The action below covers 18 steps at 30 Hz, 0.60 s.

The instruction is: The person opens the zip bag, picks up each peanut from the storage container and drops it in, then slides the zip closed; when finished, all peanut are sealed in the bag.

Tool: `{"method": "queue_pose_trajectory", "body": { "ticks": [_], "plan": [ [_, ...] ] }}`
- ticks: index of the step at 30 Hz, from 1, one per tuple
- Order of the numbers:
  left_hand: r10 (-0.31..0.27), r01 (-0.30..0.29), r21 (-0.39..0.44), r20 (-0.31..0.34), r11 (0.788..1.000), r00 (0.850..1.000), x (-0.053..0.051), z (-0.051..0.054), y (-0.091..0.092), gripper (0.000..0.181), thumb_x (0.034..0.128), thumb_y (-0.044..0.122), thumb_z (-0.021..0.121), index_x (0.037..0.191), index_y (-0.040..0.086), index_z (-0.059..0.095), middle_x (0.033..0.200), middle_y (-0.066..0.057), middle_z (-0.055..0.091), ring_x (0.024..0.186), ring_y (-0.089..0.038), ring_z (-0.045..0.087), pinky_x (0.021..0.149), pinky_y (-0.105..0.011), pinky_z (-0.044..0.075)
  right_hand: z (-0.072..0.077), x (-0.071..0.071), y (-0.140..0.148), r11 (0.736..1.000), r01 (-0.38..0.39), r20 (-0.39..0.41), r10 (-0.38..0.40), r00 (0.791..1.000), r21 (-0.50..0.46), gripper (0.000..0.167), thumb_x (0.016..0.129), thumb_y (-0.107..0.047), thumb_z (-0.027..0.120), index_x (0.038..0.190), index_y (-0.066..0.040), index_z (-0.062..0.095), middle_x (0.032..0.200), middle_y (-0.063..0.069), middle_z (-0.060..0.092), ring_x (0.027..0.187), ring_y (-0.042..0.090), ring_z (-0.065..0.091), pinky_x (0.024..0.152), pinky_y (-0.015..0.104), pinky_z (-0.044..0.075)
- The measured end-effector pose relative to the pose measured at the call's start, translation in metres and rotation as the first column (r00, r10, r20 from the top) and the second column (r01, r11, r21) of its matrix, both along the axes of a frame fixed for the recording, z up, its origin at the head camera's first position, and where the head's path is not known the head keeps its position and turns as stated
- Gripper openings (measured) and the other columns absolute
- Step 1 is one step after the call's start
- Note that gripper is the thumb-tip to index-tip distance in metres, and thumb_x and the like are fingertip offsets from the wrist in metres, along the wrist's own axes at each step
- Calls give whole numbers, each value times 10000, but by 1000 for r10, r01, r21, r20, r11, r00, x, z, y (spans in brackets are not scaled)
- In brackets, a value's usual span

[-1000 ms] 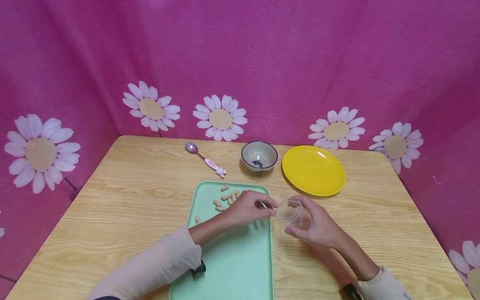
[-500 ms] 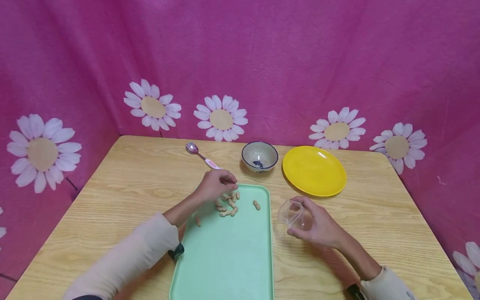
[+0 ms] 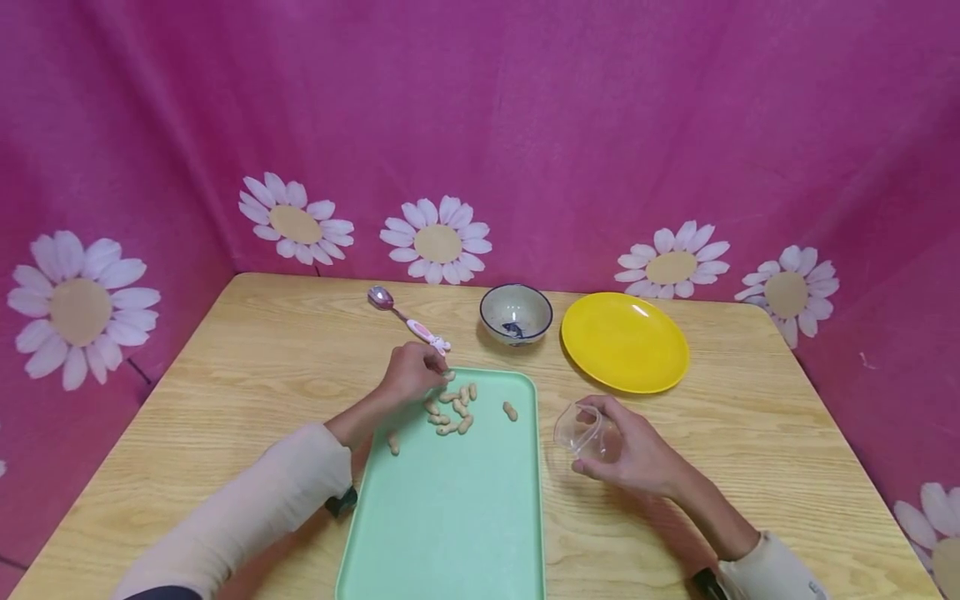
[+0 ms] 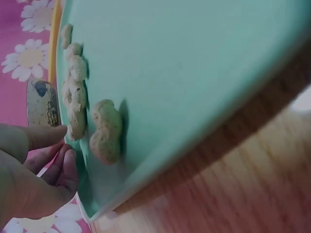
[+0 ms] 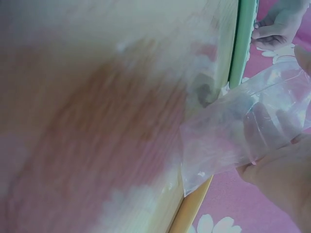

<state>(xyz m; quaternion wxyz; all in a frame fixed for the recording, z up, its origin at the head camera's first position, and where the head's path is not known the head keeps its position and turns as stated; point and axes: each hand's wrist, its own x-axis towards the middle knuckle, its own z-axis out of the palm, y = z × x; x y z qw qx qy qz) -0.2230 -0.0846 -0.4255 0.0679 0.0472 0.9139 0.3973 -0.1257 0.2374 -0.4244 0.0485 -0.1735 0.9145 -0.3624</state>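
Right hand (image 3: pixel 630 446) grips plastic bag (image 5: pixel 218 141), slanting lower-left to upper-right in its wrist view; left hand (image 3: pixel 411 372) by peanuts (image 3: pixel 460 407), hold unclear; wooden table (image 3: pixel 277 367), daisy-print cloth (image 3: pixel 540 125).

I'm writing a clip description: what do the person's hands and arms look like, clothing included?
The left hand and right hand are bare. The left sleeve and right sleeve are beige, with a black object by each wrist. The right one bears an unreadable dark marking.
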Motion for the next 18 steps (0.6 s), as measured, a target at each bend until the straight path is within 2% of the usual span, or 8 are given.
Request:
{"method": "queue_pose_trajectory", "body": {
  "ticks": [3,8,12,18],
  "plan": [
    [-1,0,-15,-37,1000,999,0,-4,2,63,761,20,756,806,26,713,757,-63,673,720,-149,568,648,-230,452,-1,0,0,1000,-4,-7,4,1000,-6,729,678,-287,849,1281,-160,460,1173,26,629,1130,248,576,1014,573,390],
    [6,-9,-46,-70,999,998,2,-7,7,30,785,18,739,803,19,715,739,-55,659,735,-164,549,670,-252,440,-2,0,0,1000,6,5,-6,1000,5,731,679,-307,847,1283,-179,454,1180,9,624,1132,236,574,1017,565,394],
    [5,-9,-57,-74,998,997,4,-6,9,35,798,12,722,826,33,721,746,-51,660,752,-172,540,691,-271,450,-3,0,-1,1000,14,11,-15,1000,21,729,686,-328,840,1285,-186,450,1182,8,619,1132,233,569,1014,555,404],
    [-11,9,-28,-89,1000,996,8,1,9,40,793,35,723,827,50,711,744,-48,662,734,-160,553,691,-267,452,-2,0,-2,1000,9,4,-9,1000,22,737,683,-334,842,1288,-173,453,1182,21,621,1130,236,570,1013,551,404]
  ]
}}
